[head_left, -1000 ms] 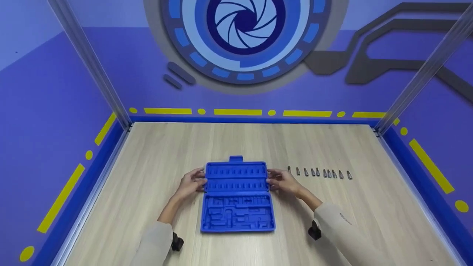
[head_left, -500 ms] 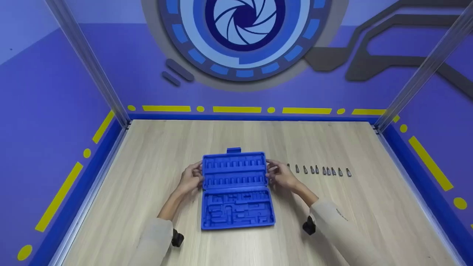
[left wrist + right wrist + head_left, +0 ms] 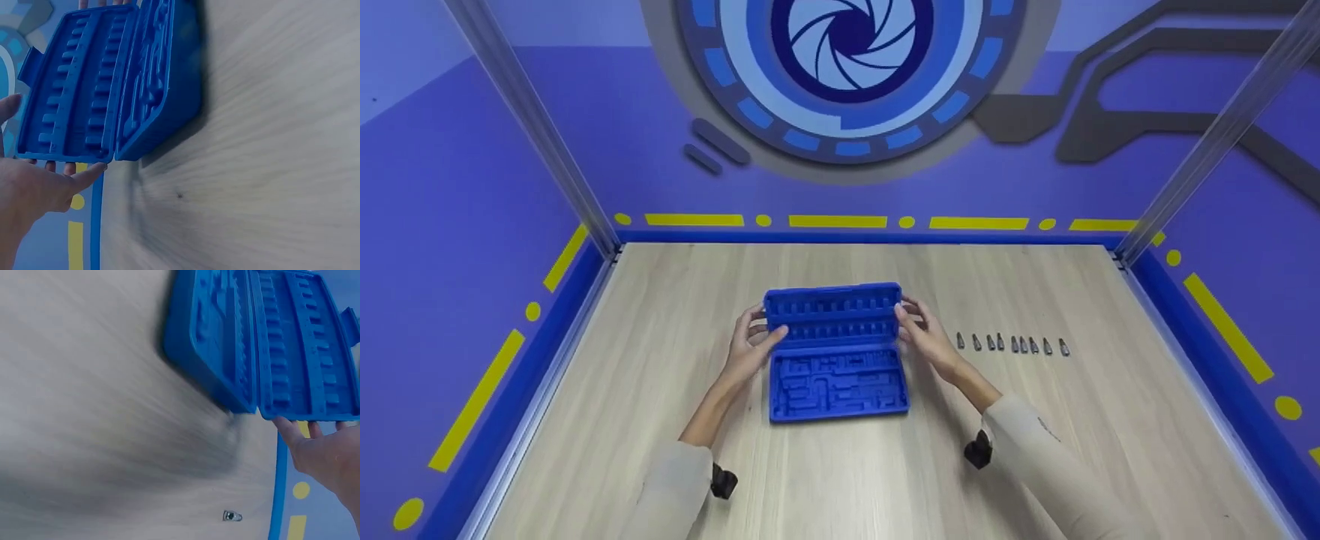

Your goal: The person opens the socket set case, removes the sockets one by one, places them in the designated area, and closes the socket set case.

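Observation:
An opened blue plastic tool case stands in the middle of the table, its hinged lid (image 3: 834,305) tilted up and its moulded base (image 3: 840,386) toward the person. Slots line the lid, and shaped recesses fill the base; no tools sit in them. My left hand (image 3: 746,351) holds the lid's left edge, thumb at the front side and fingers partly behind. At the opposite edge my right hand (image 3: 930,346) grips the lid the same way. The right wrist view shows the thumb of the right hand (image 3: 329,455) at the lid's corner near the hinge.
Several small metal bits (image 3: 1024,345) lie in a row on the wooden table (image 3: 675,300), right of my right hand. Blue panels with yellow markings (image 3: 838,221) and metal posts (image 3: 536,127) bound the table at the back and sides.
The lid has swung upward from lying nearly flat, both hands rising with it. The case has moved away from the person, and the thumbs have come onto the lid's front side.

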`<state>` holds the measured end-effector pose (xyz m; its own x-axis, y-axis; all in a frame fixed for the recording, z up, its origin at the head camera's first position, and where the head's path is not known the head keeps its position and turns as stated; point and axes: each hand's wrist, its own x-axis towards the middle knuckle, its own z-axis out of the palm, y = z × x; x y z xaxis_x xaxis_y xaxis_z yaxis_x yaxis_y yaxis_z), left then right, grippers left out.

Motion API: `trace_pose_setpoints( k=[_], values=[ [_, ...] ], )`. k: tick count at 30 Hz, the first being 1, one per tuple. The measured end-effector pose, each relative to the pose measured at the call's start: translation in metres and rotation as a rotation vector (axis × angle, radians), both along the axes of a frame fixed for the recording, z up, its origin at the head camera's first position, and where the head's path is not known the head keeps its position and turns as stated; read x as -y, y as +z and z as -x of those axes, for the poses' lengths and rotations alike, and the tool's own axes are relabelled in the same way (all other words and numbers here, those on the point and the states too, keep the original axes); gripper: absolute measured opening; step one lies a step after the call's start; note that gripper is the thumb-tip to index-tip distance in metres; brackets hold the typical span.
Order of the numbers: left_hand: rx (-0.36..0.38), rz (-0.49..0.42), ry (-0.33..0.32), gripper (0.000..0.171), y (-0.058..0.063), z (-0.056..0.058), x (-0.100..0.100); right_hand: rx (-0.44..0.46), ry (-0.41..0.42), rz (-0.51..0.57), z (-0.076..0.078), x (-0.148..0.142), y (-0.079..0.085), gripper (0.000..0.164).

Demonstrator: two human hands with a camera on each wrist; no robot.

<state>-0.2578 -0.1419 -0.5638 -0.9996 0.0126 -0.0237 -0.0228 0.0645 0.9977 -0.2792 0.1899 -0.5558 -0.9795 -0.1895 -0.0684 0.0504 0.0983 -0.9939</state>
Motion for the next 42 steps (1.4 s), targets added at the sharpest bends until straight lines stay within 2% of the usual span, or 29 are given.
trace_pose_setpoints(
  k=[4,7,11,14,17,21,24,28,32,34,37,42],
  values=[
    [-0.042,-0.097,0.035,0.036,-0.002,-0.001,-0.005,0.018,-0.042,0.046,-0.001,0.001,-0.002,0.052],
    [-0.064,-0.124,0.081,0.022,-0.003,0.0,-0.009,0.016,-0.078,0.076,-0.001,0.003,-0.003,0.044],
    [-0.069,-0.116,0.091,0.018,-0.003,0.0,-0.011,0.012,-0.107,0.085,-0.001,0.004,-0.004,0.03],
    [-0.07,-0.103,0.034,0.02,-0.003,-0.002,-0.007,0.018,-0.072,0.089,-0.003,0.001,-0.003,0.026],
    [-0.065,-0.068,-0.065,0.026,-0.005,-0.005,0.003,0.033,0.016,0.053,-0.008,-0.008,-0.004,0.033],
    [-0.016,0.011,-0.223,0.041,-0.01,-0.016,0.021,0.034,0.166,-0.109,-0.021,-0.027,-0.007,0.053],
    [0.028,0.05,-0.332,0.059,-0.015,-0.024,0.033,0.008,0.251,-0.218,-0.029,-0.039,-0.012,0.061],
    [0.036,0.11,-0.441,0.087,-0.021,-0.03,0.04,-0.052,0.314,-0.278,-0.035,-0.046,-0.019,0.069],
    [0.036,0.192,-0.481,0.111,-0.026,-0.032,0.041,-0.148,0.348,-0.324,-0.039,-0.046,-0.025,0.074],
    [0.038,0.214,-0.489,0.118,-0.028,-0.032,0.041,-0.196,0.359,-0.347,-0.041,-0.046,-0.027,0.076],
    [0.036,0.255,-0.496,0.119,-0.029,-0.033,0.039,-0.249,0.372,-0.377,-0.042,-0.045,-0.028,0.078],
    [0.016,0.323,-0.493,0.116,-0.031,-0.03,0.038,-0.269,0.372,-0.4,-0.043,-0.045,-0.031,0.078]
  ],
)
